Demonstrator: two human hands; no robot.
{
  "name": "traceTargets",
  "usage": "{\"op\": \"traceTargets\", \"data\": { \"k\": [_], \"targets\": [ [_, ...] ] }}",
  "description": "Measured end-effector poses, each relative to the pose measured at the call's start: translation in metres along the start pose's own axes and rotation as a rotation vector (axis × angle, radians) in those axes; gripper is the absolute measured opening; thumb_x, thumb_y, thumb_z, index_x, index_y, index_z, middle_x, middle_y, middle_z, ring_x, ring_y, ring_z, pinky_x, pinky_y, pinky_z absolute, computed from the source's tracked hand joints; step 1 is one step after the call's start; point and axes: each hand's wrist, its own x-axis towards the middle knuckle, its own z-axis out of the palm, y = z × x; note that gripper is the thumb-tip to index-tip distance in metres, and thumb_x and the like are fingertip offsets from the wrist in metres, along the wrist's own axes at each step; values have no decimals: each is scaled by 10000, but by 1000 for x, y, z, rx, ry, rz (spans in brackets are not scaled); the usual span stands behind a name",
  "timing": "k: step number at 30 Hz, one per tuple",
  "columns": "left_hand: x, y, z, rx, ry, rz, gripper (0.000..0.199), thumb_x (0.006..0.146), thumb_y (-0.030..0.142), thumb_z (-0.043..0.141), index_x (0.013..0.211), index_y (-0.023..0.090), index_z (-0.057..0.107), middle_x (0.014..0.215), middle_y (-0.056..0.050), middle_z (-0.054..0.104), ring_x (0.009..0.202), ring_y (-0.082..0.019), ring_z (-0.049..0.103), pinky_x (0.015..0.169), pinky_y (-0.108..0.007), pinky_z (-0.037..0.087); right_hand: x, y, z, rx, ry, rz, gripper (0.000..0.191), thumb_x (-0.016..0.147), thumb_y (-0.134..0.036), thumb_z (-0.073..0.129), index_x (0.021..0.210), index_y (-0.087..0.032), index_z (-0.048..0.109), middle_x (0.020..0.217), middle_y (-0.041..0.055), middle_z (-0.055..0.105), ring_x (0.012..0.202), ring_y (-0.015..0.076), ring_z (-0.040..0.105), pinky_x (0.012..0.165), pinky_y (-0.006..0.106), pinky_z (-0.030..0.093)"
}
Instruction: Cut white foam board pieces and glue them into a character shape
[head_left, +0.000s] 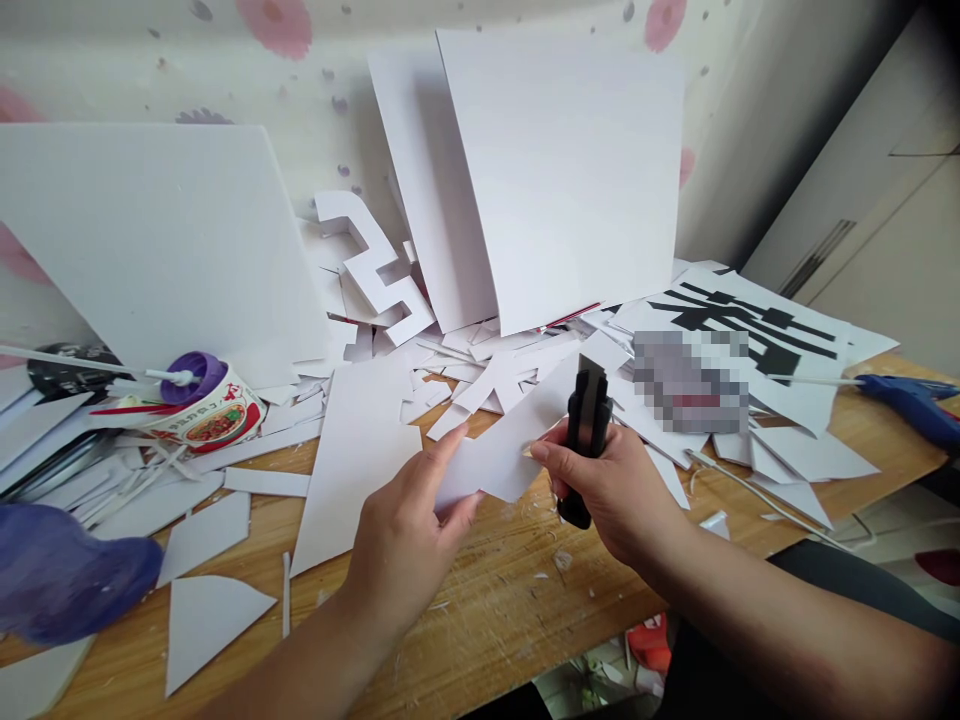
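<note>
Near the middle, my left hand [409, 535] pinches the left end of a white board piece [499, 455], thumb below and fingers above. My right hand [611, 475] is wrapped round a black utility knife [586, 440], which stands nearly upright. The fingertips of that hand also touch the right side of the same white piece. The knife's lower end hangs over the wooden table [495, 630]. Its tip at the top is in front of the paper scraps.
Large white boards [570, 170] lean at the back, beside a cut white shape [375, 265]. A food bowl [217, 415] stands left, near a purple object [67, 570]. Printed sheets [780, 370] and a blue glue gun [911, 400] lie right. White scraps [214, 620] cover much of the table.
</note>
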Motion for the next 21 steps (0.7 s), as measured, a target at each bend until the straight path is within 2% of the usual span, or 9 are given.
{"op": "traceTargets", "data": {
  "k": [5, 10, 12, 15, 19, 21],
  "targets": [
    [0, 0, -1, -26, -21, -9, 535, 838, 207, 629, 1345, 249, 464, 1236, -56, 670, 1064, -216, 670, 863, -307, 562, -2, -1, -2, -32, -26, -75, 222, 697, -365, 719, 686, -184, 591, 464, -54, 480, 446, 104, 421, 443, 248, 334],
    [-1, 3, -3, -99, -40, -78, 544, 810, 192, 651, 1331, 238, 498, 1207, -52, 685, 1005, -199, 686, 835, -288, 562, -8, -6, -6, -260, -2, -380, 155, 747, -284, 667, 643, -192, 598, 619, -5, 572, 576, 133, 501, 554, 275, 411],
    [0, 4, -4, -122, -52, -97, 537, 806, 191, 654, 1324, 224, 514, 1205, -54, 688, 1002, -194, 686, 839, -281, 557, -10, -6, -7, -306, 4, -440, 159, 762, -260, 652, 630, -194, 595, 646, 4, 589, 612, 142, 523, 586, 281, 425],
    [1, 3, -5, -148, -82, -143, 523, 804, 209, 650, 1314, 219, 535, 1231, -58, 678, 1052, -208, 671, 875, -298, 547, -11, -5, -7, -262, -2, -433, 146, 764, -253, 667, 648, -193, 601, 639, -4, 581, 601, 136, 519, 574, 275, 422],
    [7, -6, -4, -216, -152, -352, 514, 807, 297, 649, 1305, 217, 553, 1191, -63, 699, 1058, -238, 672, 867, -346, 561, -5, -4, -12, -58, -2, -385, 126, 761, -275, 703, 709, -198, 618, 607, -32, 542, 548, 115, 482, 528, 262, 394],
    [9, -9, -3, -248, -158, -401, 525, 801, 312, 649, 1308, 217, 550, 1174, -62, 705, 1050, -237, 674, 870, -358, 561, 0, -5, -18, 0, -25, -332, 144, 768, -298, 705, 715, -199, 616, 570, -40, 526, 529, 111, 469, 520, 260, 385]
  ]
}}
